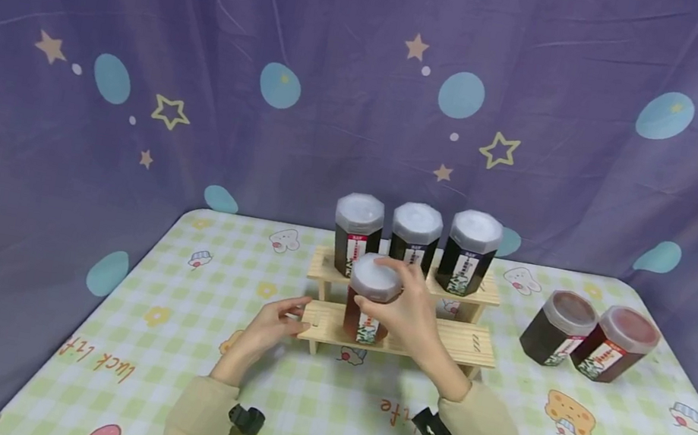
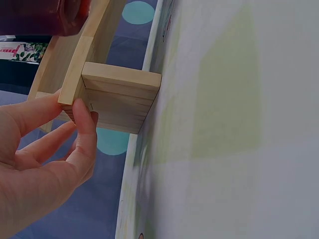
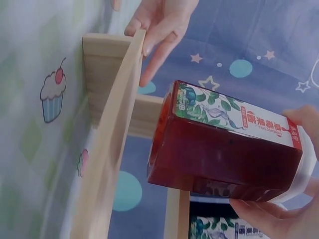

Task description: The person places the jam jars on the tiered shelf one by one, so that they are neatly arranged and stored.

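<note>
My right hand (image 1: 413, 314) grips a red jam jar (image 3: 224, 154) by its white lid, thumb on one side and fingers on the other. The jar is upright in the head view, at the left-middle of the lower step of a two-step wooden rack (image 1: 459, 344). In the right wrist view its base shows close to the step's board. At the rack's left end, my left hand (image 2: 47, 159) pinches the corner of the lower board between thumb and fingers. Three dark jars with white lids, a left one (image 1: 354, 245), a middle one (image 1: 418, 221) and a right one (image 1: 467, 264), stand on the upper step.
Two more jars stand together on the table right of the rack: a dark one (image 1: 554, 333) and a reddish one (image 1: 619, 343). A green checked cloth (image 1: 154, 385) with cartoon prints covers the table. Behind it hangs a purple curtain (image 1: 336, 131).
</note>
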`<state>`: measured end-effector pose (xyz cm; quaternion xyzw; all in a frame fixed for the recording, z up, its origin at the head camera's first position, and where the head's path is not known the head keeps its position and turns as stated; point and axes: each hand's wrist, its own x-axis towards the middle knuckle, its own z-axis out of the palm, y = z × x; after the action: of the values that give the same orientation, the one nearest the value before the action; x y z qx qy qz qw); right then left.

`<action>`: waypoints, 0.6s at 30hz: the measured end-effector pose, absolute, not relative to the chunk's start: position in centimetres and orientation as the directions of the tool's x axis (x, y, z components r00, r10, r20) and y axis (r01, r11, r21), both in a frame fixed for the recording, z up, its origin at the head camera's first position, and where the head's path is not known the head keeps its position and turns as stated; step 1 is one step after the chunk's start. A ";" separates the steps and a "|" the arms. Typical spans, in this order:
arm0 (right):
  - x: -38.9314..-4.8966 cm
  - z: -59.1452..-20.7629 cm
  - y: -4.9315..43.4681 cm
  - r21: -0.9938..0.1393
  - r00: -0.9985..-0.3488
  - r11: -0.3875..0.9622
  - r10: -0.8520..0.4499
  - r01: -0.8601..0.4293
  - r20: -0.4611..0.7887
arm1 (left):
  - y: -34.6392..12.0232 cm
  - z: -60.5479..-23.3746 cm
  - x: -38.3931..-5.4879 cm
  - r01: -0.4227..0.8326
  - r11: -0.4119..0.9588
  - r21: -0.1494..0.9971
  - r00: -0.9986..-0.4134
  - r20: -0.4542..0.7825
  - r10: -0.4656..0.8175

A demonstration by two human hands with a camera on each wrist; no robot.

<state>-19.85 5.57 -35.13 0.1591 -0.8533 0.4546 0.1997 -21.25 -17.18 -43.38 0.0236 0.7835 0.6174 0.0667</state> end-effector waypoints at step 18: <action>-20.2 -36.7 3.0 -0.648 -0.811 0.551 -0.097 -0.526 0.576 | -17.0 -42.8 -20.8 -0.047 0.226 0.973 -0.991 -0.073 0.112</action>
<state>-20.16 3.00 -36.70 0.1844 -0.8455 0.4367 0.2456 -20.85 -16.96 -42.78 0.0210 0.7803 0.6218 0.0638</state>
